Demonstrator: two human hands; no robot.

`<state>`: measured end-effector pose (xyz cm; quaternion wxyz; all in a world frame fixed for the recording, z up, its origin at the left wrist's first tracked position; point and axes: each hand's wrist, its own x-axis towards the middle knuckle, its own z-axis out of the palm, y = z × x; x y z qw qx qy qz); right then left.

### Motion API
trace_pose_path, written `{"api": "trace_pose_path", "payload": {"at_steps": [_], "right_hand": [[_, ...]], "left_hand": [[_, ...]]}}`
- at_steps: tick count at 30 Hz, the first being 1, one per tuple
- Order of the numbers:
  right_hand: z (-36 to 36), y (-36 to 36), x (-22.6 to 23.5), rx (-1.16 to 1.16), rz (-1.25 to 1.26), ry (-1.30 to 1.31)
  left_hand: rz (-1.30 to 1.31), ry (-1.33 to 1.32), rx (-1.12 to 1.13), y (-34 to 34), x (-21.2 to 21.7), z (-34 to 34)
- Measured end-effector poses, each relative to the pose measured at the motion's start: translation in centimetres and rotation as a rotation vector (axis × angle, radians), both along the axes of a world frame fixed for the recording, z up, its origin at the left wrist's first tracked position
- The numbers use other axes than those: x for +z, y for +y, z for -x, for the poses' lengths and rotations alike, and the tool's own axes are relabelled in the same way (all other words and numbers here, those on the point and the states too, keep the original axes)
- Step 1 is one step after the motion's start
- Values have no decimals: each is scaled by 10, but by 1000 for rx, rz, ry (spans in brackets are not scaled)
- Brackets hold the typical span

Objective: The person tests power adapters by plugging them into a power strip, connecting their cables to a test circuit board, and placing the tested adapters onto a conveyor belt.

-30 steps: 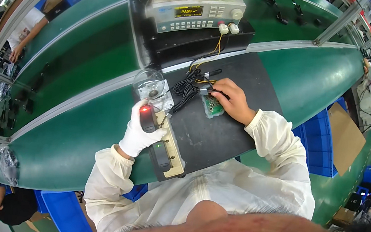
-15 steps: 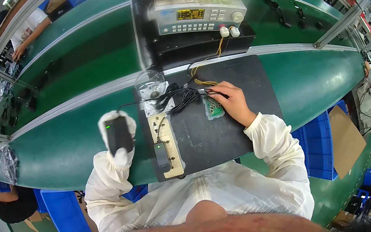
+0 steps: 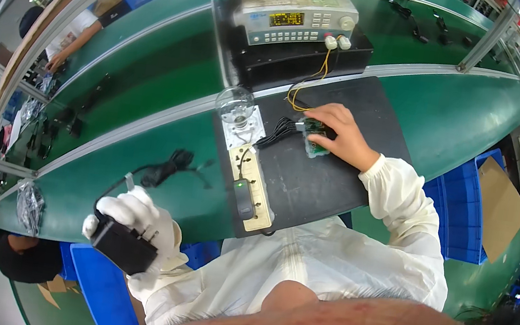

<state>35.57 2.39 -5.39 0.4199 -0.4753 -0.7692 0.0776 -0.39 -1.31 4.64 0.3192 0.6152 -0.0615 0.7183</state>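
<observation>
My left hand [image 3: 138,213], in a white glove, is closed round a black power adapter [image 3: 123,247] with its metal prongs showing. From the adapter a black cable [image 3: 167,168] trails in a blurred bundle over the green bench. My bare right hand [image 3: 348,141] has thumb and fingers at a green circuit board [image 3: 313,147] on the black mat [image 3: 322,191], gripping the board or a plug at it. A black cord [image 3: 277,132] with a light plug reaches the board's left edge. Beside it, a cream power strip [image 3: 259,207] bears another black adapter [image 3: 244,197] with a green light.
A clear glass bulb [image 3: 235,106] stands on a white base at the mat's far left corner. Behind the mat sits a bench instrument [image 3: 303,19] with yellow leads. Blue bins [image 3: 460,207] flank the bench; bagged material [image 3: 30,206] lies left. Other people work at the left.
My left hand has swung left and toward me, turning the adapter; its cable bundle has come away from the mat. My right hand's fingers have spread round the board. The view has shifted slightly.
</observation>
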Motion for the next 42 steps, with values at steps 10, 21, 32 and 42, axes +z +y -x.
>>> {"api": "trace_pose_path", "payload": {"at_steps": [10, 21, 32, 42], "right_hand": [[77, -93, 51, 1078, 796, 708], [-20, -98, 59, 358, 151, 1494], [-238, 110, 45, -733, 265, 341], [-186, 114, 25, -677, 4, 23]], "left_hand": [[-140, 631, 172, -15, -34, -52], [-269, 1085, 607, -5, -41, -15], [332, 1174, 438, -36, -78, 3], [510, 1185, 354, -46, -99, -14]]}}
